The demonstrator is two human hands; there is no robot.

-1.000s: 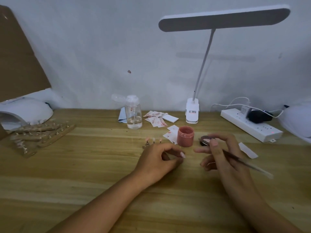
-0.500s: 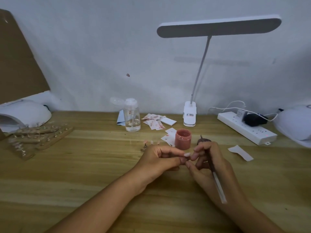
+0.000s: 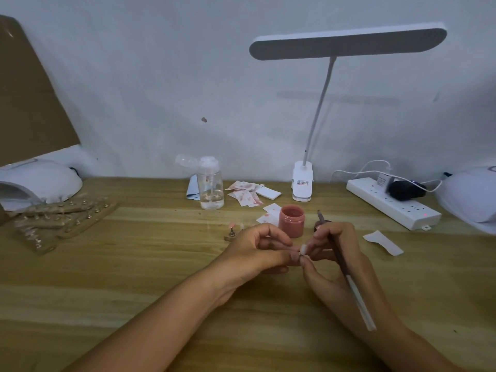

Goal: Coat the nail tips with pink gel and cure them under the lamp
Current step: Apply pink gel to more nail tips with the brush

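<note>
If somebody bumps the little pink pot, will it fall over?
Probably not: the pink pot looks short and wide, so it would likely slide on the table rather than tip. Its top appears open, so a hard knock might spill gel.

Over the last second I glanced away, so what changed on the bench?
The right hand, gripping the thin brown-and-white brush, moved left until its fingertips met those of the left hand; the brush handle swung from pointing right to pointing toward the wearer. The left hand and the open pink gel jar stayed put.
</note>
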